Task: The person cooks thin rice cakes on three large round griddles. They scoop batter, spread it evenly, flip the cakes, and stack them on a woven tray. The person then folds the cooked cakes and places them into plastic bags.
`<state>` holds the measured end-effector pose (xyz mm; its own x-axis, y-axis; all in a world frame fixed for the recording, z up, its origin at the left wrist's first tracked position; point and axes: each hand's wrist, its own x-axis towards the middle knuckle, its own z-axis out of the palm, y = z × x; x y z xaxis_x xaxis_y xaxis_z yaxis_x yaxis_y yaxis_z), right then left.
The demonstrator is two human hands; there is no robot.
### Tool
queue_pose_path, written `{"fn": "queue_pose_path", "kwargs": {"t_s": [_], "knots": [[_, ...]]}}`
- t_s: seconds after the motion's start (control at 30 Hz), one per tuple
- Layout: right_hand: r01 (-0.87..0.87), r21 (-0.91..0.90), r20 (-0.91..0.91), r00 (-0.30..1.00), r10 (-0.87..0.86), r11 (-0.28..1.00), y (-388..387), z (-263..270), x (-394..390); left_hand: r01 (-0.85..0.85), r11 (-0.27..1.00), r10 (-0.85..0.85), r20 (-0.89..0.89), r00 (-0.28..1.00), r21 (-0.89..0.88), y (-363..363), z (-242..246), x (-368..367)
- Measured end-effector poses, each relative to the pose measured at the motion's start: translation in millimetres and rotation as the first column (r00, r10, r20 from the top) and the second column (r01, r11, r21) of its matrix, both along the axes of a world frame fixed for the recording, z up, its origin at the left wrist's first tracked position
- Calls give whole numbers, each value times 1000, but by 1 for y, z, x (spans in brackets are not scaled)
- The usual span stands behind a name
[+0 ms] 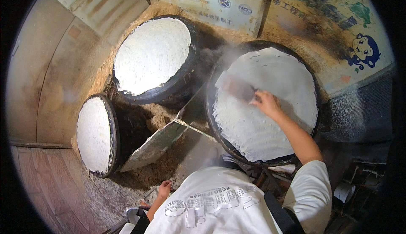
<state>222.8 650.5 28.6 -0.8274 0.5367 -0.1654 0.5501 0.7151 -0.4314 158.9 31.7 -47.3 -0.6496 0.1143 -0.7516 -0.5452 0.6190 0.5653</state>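
My right hand (pixel 267 102) is over a large round black griddle (pixel 210 120) and grips a dark, flat spreader (pixel 239 89), blurred by motion and partly veiled by steam. Under it a thin white batter sheet (pixel 269 132) covers most of the griddle, ragged along its left and lower rim. Low beside my body, my left hand (pixel 164 188) has its fingers curled. Whether it holds anything is hard to make out.
Two more round black griddles bear white sheets, one sheet (pixel 152 56) at upper left and a smaller one (pixel 93 135) below it. A thin upright panel (pixel 158 143) and a crusted rod (pixel 196 129) stand between the griddles. Marked boards (pixel 234 9) line the back.
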Motion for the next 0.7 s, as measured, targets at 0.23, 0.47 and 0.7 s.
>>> {"fn": "queue_pose_path", "kwargs": {"t_s": [0.23, 0.47, 0.7], "knots": [[631, 108, -144, 774, -616, 768, 127, 15, 71, -28, 990, 24, 32, 999, 135, 19, 1, 8], [429, -459, -146, 827, -543, 778, 115, -3, 29, 85, 996, -81, 87, 993, -41, -4, 4, 20], [117, -20, 33, 993, -116, 993, 32, 7, 3, -31, 998, 32, 16, 999, -61, 5, 5, 7]]}}
